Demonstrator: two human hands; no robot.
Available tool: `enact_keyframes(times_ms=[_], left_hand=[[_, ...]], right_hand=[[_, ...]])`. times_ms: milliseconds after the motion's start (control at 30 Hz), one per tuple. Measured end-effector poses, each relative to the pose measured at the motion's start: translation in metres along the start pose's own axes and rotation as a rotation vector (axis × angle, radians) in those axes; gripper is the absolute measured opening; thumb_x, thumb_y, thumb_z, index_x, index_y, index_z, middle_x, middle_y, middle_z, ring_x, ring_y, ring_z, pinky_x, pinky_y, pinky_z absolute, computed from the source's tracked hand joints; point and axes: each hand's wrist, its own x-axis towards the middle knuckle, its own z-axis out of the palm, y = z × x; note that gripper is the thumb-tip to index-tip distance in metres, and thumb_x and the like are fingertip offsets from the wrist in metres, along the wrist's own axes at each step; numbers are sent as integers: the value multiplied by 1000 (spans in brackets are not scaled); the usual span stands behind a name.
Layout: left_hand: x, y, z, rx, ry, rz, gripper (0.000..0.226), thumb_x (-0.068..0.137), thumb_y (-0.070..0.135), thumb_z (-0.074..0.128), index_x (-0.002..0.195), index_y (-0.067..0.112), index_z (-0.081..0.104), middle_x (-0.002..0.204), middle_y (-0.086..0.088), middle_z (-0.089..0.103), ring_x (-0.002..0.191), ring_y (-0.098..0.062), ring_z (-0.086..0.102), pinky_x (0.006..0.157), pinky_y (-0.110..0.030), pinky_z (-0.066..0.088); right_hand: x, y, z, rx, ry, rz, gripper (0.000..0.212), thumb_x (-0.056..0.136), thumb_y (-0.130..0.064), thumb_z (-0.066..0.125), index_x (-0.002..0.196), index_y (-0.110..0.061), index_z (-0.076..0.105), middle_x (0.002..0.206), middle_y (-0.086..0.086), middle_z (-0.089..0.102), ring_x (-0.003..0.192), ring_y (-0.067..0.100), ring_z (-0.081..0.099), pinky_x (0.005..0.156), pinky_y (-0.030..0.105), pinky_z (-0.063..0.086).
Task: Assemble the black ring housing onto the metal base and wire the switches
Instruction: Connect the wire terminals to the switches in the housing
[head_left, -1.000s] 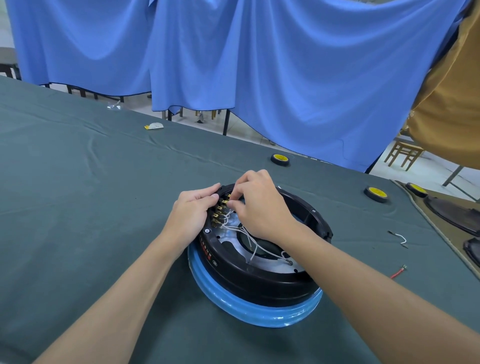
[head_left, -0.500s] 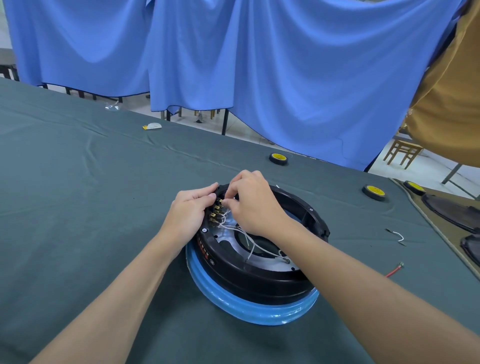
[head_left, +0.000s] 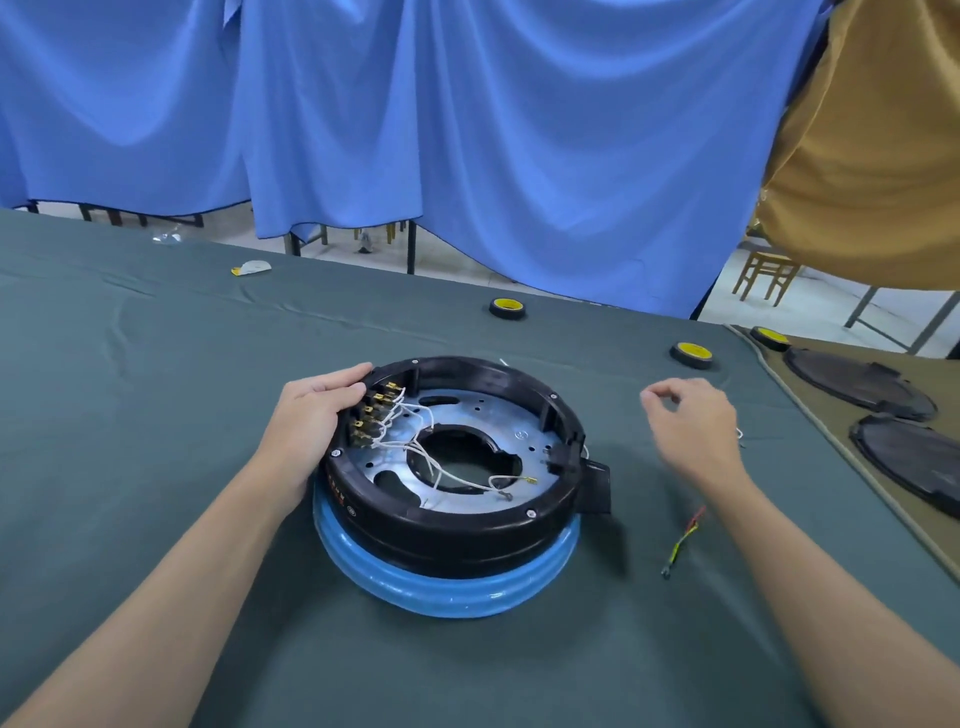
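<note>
The black ring housing (head_left: 467, 525) sits around the metal base (head_left: 483, 415) on a blue ring stand (head_left: 447, 587) mid-table. Brass switch terminals (head_left: 376, 410) line the housing's left inner wall, with white wires (head_left: 415, 436) trailing across the plate to the centre hole. My left hand (head_left: 311, 415) rests against the housing's left outer rim beside the switches, fingers laid over the edge. My right hand (head_left: 693, 423) hovers to the right of the housing, apart from it, fingers loosely curled and holding nothing. It hides most of a small white wire (head_left: 739, 433) on the cloth.
A red-yellow-green wire (head_left: 683, 540) lies on the green cloth right of the housing. Two yellow-capped black rolls (head_left: 507, 308) (head_left: 691, 355) and a third (head_left: 770, 338) stand at the back. Two black lids (head_left: 857, 384) (head_left: 914, 462) lie at the right. Blue curtains hang behind.
My right hand has left the switch terminals and swung out to the right of the housing. The left hand stays on the rim. The camera has moved closer.
</note>
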Motion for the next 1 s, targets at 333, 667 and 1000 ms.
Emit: enact_keyframes(times_ms=[333,667,1000], left_hand=[[-4,0,5,-102,27,16,29,93,-1,55,105,18,74,98,0,77,86,-12,72,89,-30,52],[-4,0,6,-91,41,16,29,92,0,55,108,16,74,102,-4,76,93,-17,72,90,-31,51],[-4,-1,6,-86,42,27,29,92,0,56,112,14,73,96,0,77,86,-13,73,85,-29,53]], right_hand=[[20,63,5,-437,-266,263,62,96,-58,31,138,-14,48,145,20,38,135,39,26,109,47,26],[20,69,2,-320,-27,135,28,91,-21,50,106,-8,71,123,17,57,118,39,43,93,42,44],[18,54,5,-266,-87,95,20,90,-13,53,82,0,66,96,20,68,99,40,57,78,37,48]])
